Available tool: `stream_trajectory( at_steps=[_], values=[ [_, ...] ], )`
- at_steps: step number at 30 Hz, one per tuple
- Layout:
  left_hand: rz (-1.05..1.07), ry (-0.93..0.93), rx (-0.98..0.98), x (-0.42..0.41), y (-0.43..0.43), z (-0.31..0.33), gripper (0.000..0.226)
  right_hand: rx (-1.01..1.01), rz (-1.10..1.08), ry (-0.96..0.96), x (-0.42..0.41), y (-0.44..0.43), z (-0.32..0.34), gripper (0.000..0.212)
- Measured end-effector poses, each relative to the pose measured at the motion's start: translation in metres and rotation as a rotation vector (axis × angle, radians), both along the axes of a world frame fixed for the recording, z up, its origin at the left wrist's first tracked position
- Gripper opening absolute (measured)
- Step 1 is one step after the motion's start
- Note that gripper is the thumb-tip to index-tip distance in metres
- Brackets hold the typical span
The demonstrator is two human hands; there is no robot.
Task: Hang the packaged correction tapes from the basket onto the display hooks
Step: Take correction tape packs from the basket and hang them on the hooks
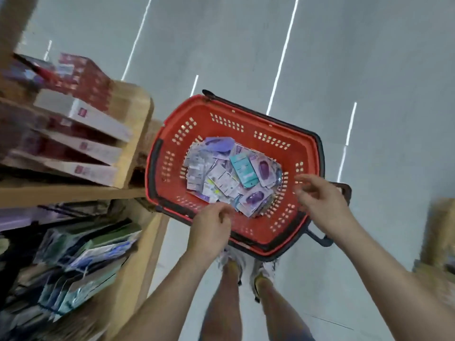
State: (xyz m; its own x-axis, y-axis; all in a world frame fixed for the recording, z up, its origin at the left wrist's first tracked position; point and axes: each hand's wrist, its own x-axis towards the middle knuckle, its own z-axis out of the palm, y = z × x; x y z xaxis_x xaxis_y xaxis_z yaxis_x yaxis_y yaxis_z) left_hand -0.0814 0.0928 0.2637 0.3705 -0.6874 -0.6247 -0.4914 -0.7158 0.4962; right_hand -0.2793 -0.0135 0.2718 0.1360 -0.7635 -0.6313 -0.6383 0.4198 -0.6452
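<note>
A red plastic basket with black handles stands on the floor in front of my feet. Inside lies a loose pile of packaged correction tapes, mostly purple and white cards, with one teal pack on top. My left hand hovers over the basket's near rim with its fingers curled in; nothing shows in it. My right hand is over the right rim, fingers spread and empty. The picture is motion-blurred. No display hooks can be made out clearly.
A wooden shelf unit stands at the left, touching the basket. It carries red and white boxes above and hanging packaged goods below. Grey floor with bright light streaks lies beyond. Another wooden fixture sits at the right edge.
</note>
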Motion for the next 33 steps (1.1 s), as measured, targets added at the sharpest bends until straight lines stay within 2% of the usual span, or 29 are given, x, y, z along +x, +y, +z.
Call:
stream_trajectory(
  at_steps=[3, 8, 11, 15, 17, 19, 21, 26, 28, 30, 33],
  values=[
    [-0.012, 0.027, 0.067, 0.011, -0.025, -0.087, 0.026, 0.034, 0.053, 0.054, 0.025, -0.012, -0.085, 0.036],
    [-0.218, -0.019, 0.114, 0.035, -0.082, -0.229, 0.043, 0.086, 0.065, 0.160, 0.065, -0.038, -0.226, 0.058],
    [-0.319, -0.050, 0.101, 0.045, -0.113, -0.298, 0.049, 0.124, 0.058, 0.200, 0.081, -0.059, -0.288, 0.068],
    [-0.247, 0.131, 0.120, 0.048, -0.138, -0.356, 0.059, 0.190, 0.075, 0.253, 0.087, -0.075, -0.350, 0.103],
    [-0.139, 0.255, 0.107, 0.046, -0.145, -0.371, 0.049, 0.227, 0.089, 0.325, 0.086, -0.078, -0.367, 0.112],
    [-0.006, 0.401, 0.117, 0.043, -0.147, -0.376, 0.039, 0.292, 0.026, 0.285, 0.084, -0.081, -0.371, 0.109],
    [0.050, 0.483, 0.141, 0.040, -0.147, -0.371, 0.040, 0.374, -0.065, 0.149, 0.083, -0.083, -0.364, 0.105],
    [0.112, 0.499, 0.108, 0.049, -0.134, -0.323, 0.033, 0.456, -0.200, -0.022, 0.077, -0.073, -0.328, 0.096],
    [0.145, 0.473, 0.072, 0.065, -0.128, -0.299, 0.029, 0.445, -0.174, -0.001, 0.074, -0.070, -0.308, 0.112],
    [0.268, 0.516, 0.025, 0.083, -0.121, -0.272, 0.025, 0.467, -0.133, 0.039, 0.070, -0.068, -0.288, 0.125],
    [0.486, 0.610, -0.086, 0.106, -0.109, -0.226, 0.023, 0.567, -0.174, -0.008, 0.069, -0.064, -0.256, 0.120]
  ],
)
